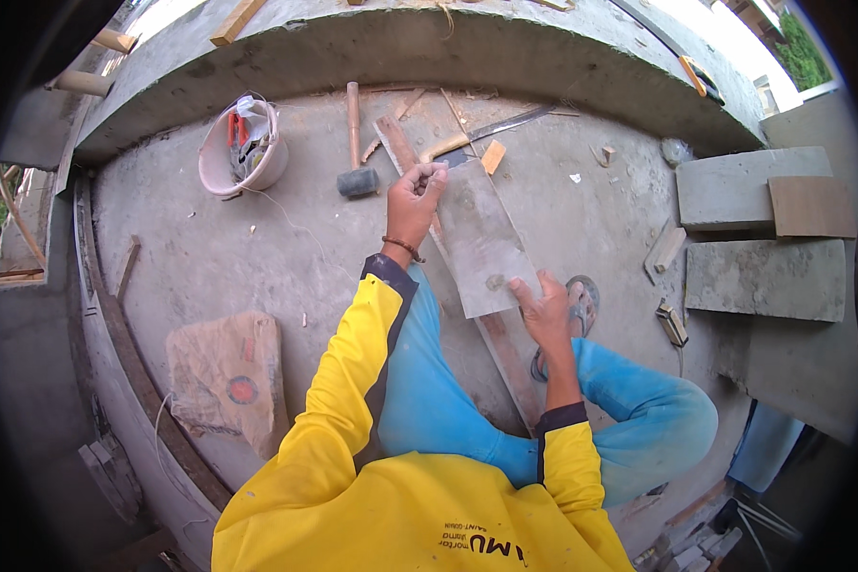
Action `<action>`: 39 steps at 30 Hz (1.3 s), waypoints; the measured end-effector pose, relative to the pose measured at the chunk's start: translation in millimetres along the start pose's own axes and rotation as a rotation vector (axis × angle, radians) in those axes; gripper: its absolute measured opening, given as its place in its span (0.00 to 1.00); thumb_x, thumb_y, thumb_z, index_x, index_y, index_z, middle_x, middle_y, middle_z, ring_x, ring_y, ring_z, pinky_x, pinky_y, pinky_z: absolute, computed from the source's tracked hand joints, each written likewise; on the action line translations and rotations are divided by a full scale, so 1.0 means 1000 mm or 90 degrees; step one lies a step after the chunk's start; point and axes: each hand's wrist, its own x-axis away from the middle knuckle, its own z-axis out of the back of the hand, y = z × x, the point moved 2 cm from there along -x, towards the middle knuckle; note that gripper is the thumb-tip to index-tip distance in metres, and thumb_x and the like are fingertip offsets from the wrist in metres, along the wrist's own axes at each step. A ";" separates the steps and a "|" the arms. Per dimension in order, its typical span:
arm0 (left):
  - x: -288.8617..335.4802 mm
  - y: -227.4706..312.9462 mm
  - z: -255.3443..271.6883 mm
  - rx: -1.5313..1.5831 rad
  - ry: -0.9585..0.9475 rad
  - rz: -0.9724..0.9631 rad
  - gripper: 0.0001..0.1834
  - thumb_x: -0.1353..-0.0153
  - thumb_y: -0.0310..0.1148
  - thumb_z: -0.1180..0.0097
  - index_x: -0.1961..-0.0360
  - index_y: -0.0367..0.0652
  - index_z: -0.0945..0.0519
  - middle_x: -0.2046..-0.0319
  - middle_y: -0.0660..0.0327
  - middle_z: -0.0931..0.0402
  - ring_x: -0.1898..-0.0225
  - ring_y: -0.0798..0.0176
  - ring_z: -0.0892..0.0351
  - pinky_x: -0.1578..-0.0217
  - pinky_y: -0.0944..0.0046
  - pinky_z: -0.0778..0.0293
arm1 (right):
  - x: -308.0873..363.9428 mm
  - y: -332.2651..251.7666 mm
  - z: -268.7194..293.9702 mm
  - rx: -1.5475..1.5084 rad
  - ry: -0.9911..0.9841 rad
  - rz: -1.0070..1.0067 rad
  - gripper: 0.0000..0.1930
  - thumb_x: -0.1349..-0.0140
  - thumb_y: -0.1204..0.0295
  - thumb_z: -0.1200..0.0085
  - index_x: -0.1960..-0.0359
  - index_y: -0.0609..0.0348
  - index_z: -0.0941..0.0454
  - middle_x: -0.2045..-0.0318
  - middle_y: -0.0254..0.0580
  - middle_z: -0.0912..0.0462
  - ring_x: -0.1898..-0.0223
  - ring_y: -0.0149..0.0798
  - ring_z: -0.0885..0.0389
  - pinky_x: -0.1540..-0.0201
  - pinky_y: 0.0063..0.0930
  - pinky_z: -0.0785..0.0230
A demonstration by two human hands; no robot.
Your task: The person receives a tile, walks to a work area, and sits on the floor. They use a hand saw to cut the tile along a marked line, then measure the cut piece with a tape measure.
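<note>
A flat grey rectangular panel (486, 234) slants in front of me, above a long reddish-brown wooden board (515, 367) on the floor. My left hand (413, 212) is at the panel's upper left edge, its fingers curled together in a pinch. Whatever sits between those fingertips is too small to make out. At the panel's lower right corner, my right hand (548, 313) grips it with the thumb on the upper face. Beyond the panel lie a long-bladed machete with a pale wooden handle (443, 146) and a small wood block (493, 156).
A rubber mallet (357, 182) lies beside a pale bucket (275, 157) of tools. Left of me is a dusty paper sack (229, 367). Grey blocks (767, 276) are stacked at right. A low concrete ledge (353, 57) curves across the far side, carrying a handsaw (701, 76).
</note>
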 end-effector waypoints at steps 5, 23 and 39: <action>-0.002 0.001 0.003 -0.062 -0.025 0.015 0.11 0.32 0.36 0.33 0.60 0.38 0.13 0.67 0.71 0.17 0.67 0.81 0.25 0.65 0.75 0.29 | 0.004 -0.001 0.006 0.037 -0.039 0.007 0.23 0.32 0.55 0.36 0.56 0.69 0.16 0.63 0.49 0.18 0.60 0.41 0.21 0.54 0.34 0.30; -0.004 -0.012 0.012 0.100 0.048 0.223 0.20 0.26 0.48 0.41 0.62 0.39 0.18 0.74 0.65 0.21 0.75 0.73 0.23 0.73 0.70 0.25 | 0.011 0.015 -0.006 -0.143 0.037 -0.107 0.30 0.26 0.48 0.45 0.53 0.73 0.19 0.64 0.50 0.19 0.62 0.36 0.22 0.55 0.35 0.29; -0.005 -0.015 -0.006 0.173 0.112 0.166 0.12 0.28 0.39 0.42 0.66 0.43 0.18 0.77 0.71 0.24 0.77 0.76 0.28 0.74 0.72 0.31 | 0.009 0.014 -0.008 -0.090 0.008 -0.061 0.26 0.26 0.52 0.45 0.53 0.70 0.18 0.64 0.51 0.21 0.61 0.44 0.22 0.54 0.37 0.31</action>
